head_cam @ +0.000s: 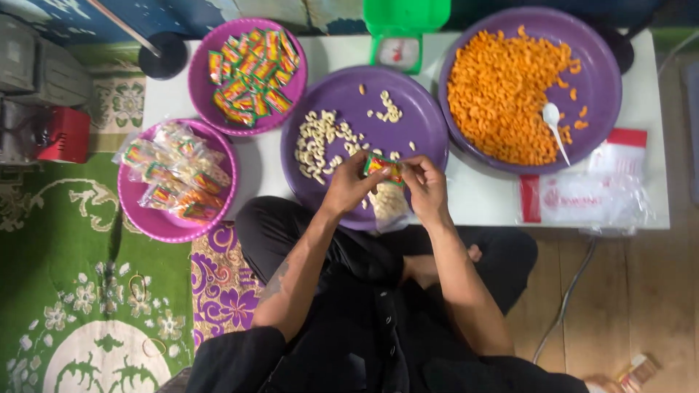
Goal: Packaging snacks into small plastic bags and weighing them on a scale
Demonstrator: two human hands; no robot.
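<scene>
Clear plastic, filled with pale snacks, makes up the small bag (386, 204) that hangs at the near rim of the middle purple tray (426, 120), and both hands meet just above it. The left hand (348, 186) and the right hand (426, 188) each pinch one end of a small bright sachet (384, 167), so each grip is clamped on it, fingers together. To do this well, I judge the sachet should stay level and pinched by its edges, directly over the mouth of the bag, so nothing falls onto the lap below.

Farther out, loose pale snack pieces (320, 142) lie scattered on the tray's left half. On the left of the worktop (480, 193), a pink tray (156, 218) carries filled packets, and beyond it a second pink tray (200, 87) holds a heap of the same sachets. To the right, empty clear bags with red strips (582, 193) lie flat, and a larger purple tray (601, 80) holds orange snacks with a white spoon (556, 129). At the far edge stands a green scale (404, 29). Nothing appears to crowd the hands.
</scene>
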